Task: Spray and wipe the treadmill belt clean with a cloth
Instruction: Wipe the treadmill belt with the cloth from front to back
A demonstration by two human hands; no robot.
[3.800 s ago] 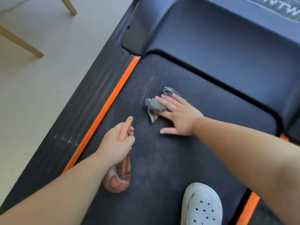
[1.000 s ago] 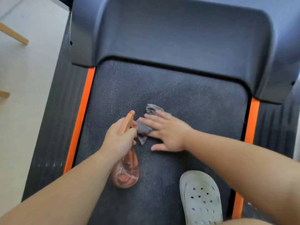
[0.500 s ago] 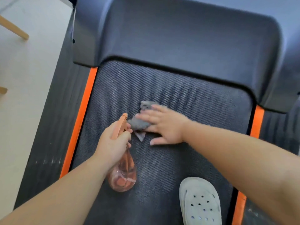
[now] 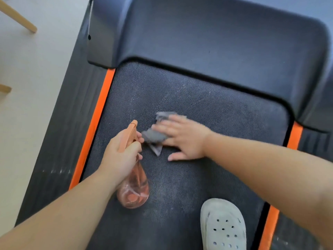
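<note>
Right hand (image 4: 185, 139) flat, fingers straight, pressing cloth (image 4: 153, 137) onto belt (image 4: 225, 114). Left hand (image 4: 120, 156) wraps spray bottle (image 4: 134, 193), nozzle forward, just left of cloth. Most open belt lies to cloth's right, so right hand is nearer.

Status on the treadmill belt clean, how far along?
Done: pale spray speckle shows on the belt mid-section. In hand: right hand presses the grey cloth flat there; left hand grips the orange spray bottle. Left: the speckle is not yet wiped off, and the grey clog covers some belt.
</note>
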